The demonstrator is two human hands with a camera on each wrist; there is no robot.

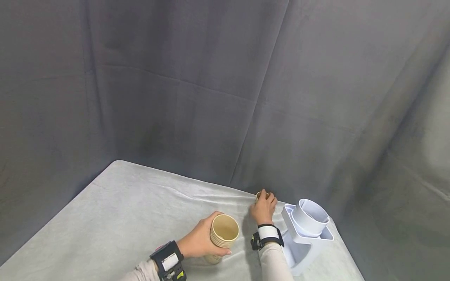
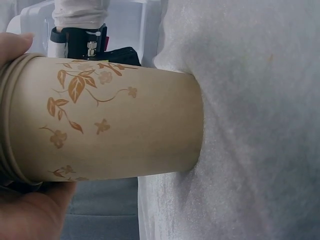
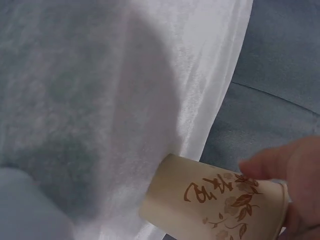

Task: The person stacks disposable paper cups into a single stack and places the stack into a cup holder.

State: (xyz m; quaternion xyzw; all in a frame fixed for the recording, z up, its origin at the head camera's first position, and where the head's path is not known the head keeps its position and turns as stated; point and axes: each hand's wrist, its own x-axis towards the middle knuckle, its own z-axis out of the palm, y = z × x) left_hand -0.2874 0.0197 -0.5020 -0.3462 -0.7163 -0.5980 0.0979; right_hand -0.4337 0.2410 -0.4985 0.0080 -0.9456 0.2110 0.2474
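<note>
A stack of beige paper cups (image 1: 225, 231) stands upright on the table, and my left hand (image 1: 204, 238) grips it around the rims. In the left wrist view the lowest cup (image 2: 110, 120) shows brown leaf and flower prints, its base at the cloth. Farther back, my right hand (image 1: 264, 208) holds a single paper cup (image 3: 210, 200) by its rim, close to the table's far edge. That cup carries brown printed characters and leaves, and my hand hides most of it in the head view.
A white plastic stand with a round tube on top (image 1: 311, 218) is just right of my right forearm. Pale cloth covers the table (image 1: 123, 218). Grey curtains (image 1: 183, 97) hang behind the far edge and along the sides.
</note>
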